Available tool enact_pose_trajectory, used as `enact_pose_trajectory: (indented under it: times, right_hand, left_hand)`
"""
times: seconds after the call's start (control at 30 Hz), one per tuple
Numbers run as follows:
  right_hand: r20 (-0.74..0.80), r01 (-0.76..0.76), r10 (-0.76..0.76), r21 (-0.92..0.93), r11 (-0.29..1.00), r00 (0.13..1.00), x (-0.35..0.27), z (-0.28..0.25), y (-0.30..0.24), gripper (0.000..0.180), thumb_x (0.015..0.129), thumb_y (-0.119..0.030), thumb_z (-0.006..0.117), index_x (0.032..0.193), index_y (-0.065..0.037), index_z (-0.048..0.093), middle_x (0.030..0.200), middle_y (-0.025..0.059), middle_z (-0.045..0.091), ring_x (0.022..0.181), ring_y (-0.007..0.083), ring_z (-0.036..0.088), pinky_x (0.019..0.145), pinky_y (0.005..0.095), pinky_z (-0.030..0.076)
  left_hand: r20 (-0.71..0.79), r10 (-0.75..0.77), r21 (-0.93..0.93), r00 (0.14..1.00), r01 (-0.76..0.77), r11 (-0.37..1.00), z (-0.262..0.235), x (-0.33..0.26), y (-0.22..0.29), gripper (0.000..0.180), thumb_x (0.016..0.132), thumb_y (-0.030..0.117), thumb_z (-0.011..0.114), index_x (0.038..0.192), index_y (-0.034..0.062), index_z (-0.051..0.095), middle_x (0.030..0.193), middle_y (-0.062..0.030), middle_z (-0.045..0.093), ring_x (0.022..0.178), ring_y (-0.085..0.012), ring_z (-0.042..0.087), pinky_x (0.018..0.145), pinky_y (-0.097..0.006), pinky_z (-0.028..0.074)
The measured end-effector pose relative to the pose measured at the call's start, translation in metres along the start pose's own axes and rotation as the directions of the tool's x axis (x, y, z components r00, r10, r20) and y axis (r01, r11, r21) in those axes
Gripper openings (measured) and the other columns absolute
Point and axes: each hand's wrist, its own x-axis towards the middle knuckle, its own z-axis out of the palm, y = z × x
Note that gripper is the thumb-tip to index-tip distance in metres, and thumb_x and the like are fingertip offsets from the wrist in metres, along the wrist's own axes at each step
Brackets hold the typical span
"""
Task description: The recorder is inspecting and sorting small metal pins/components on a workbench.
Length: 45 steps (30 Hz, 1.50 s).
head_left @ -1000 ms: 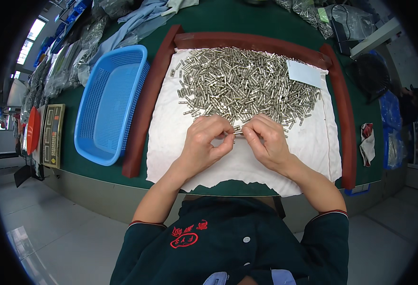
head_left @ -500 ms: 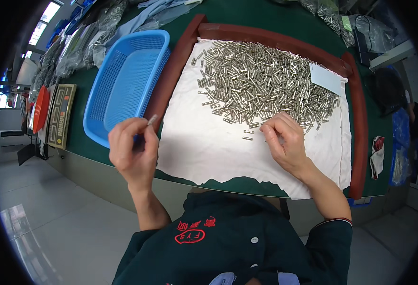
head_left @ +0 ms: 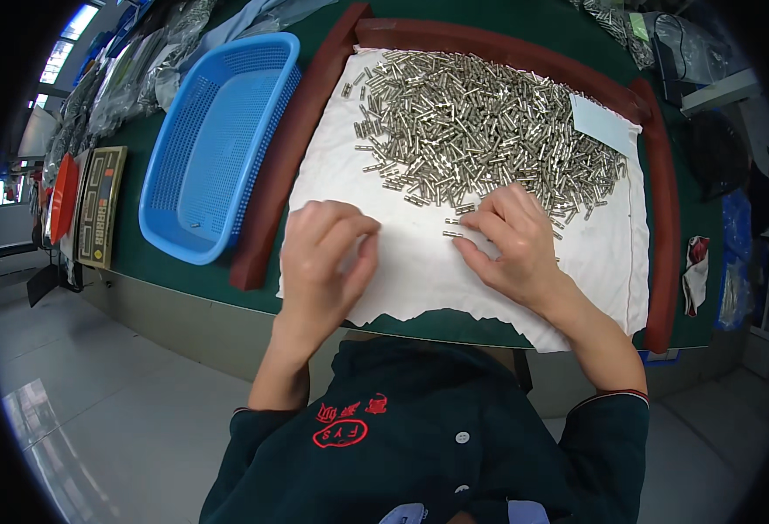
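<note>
Hundreds of small silvery metal pins [head_left: 480, 122] lie heaped on a white cloth [head_left: 419, 271] that covers the middle of the green worktable [head_left: 183, 271], the heap filling the cloth's 12 o'clock half. Around the cloth runs a dark red padded border [head_left: 279, 166], open toward the person.

At the heap's 6 o'clock edge the right hand [head_left: 511, 244] rests palm down on the cloth, fingers spread and loosely curved, the fingertips [head_left: 467, 218] touching a couple of stray pins [head_left: 454, 229] that lie just apart from the pile (whether any pin is actually pinched I cannot tell).

At 9 o'clock from it, near but not touching, is the left hand [head_left: 323, 262], hovering over the cloth's bare part with fingers curled in toward the thumb; nothing shows between them, and I cannot tell whether they hold a pin.

Just beyond the border, at 10 o'clock from the left hand, sits a blue plastic mesh basket [head_left: 218, 131] with one or two tiny pieces on its floor. A pale blue paper slip [head_left: 603, 122] lies on the heap's 2 o'clock corner.
</note>
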Motion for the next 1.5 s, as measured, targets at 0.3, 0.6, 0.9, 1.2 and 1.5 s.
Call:
enact_pose_trajectory:
  times: [0.3, 0.6, 0.9, 1.2, 1.5]
  right_hand:
    - [0.029, 0.012, -0.012, -0.014, 1.000, 1.000, 0.000, 0.006, 0.002, 0.016, 0.062, -0.007, 0.071, 0.072, -0.005, 0.059, 0.077, 0.0050, 0.049, 0.075, 0.0226, 0.049, 0.063, 0.0345, 0.038]
    - [0.020, 0.088, -0.086, -0.112, 0.990, 0.996, 0.003, 0.006, -0.003, 0.017, 0.059, -0.003, 0.069, 0.072, -0.004, 0.057, 0.072, 0.0057, 0.049, 0.068, 0.0234, 0.050, 0.059, 0.0345, 0.038]
    - [0.050, 0.078, -0.071, -0.142, 0.987, 0.996, 0.005, 0.008, -0.009, 0.018, 0.057, 0.002, 0.067, 0.070, -0.002, 0.054, 0.072, 0.0084, 0.049, 0.067, 0.0264, 0.049, 0.057, 0.0368, 0.038]
    - [-0.122, -0.046, 0.055, 0.072, 0.996, 0.991, 0.012, -0.009, 0.001, 0.017, 0.066, 0.004, 0.067, 0.077, -0.002, 0.055, 0.074, 0.0099, 0.051, 0.067, 0.0267, 0.049, 0.058, 0.0354, 0.040]
    - [-0.069, -0.216, 0.243, 0.272, 0.938, 0.967, 0.007, -0.010, 0.012, 0.010, 0.077, -0.001, 0.064, 0.083, -0.001, 0.057, 0.080, 0.0095, 0.054, 0.073, 0.0250, 0.052, 0.062, 0.0334, 0.042]
  left_hand:
    - [0.322, 0.192, -0.027, 0.927, -0.193, 0.981, 0.054, 0.022, -0.001, 0.024, 0.065, 0.003, 0.069, 0.087, 0.0070, 0.060, 0.085, -0.0036, 0.053, 0.082, -0.0209, 0.051, 0.074, -0.034, 0.038]
    - [0.326, 0.445, 0.095, 0.834, -0.497, 0.863, 0.062, 0.026, -0.002, 0.007, 0.066, 0.012, 0.057, 0.069, 0.0056, 0.054, 0.074, -0.0050, 0.048, 0.076, -0.0188, 0.050, 0.069, -0.031, 0.039]
    - [0.398, 0.435, 0.169, 0.808, -0.531, 0.830, 0.058, 0.029, -0.001, 0.007, 0.067, 0.012, 0.059, 0.066, 0.0056, 0.057, 0.071, -0.0038, 0.053, 0.076, -0.0177, 0.052, 0.069, -0.031, 0.037]
    - [0.203, 0.208, -0.398, 0.957, -0.113, 0.910, 0.058, 0.050, -0.008, 0.010, 0.070, 0.006, 0.064, 0.077, 0.0015, 0.058, 0.076, -0.0069, 0.058, 0.074, -0.0204, 0.059, 0.069, -0.033, 0.044]
    - [0.451, -0.149, -0.810, 0.880, 0.474, 0.346, 0.073, 0.043, -0.001, 0.017, 0.079, 0.002, 0.067, 0.095, -0.0034, 0.064, 0.087, -0.0027, 0.064, 0.075, -0.0059, 0.056, 0.071, -0.021, 0.048]
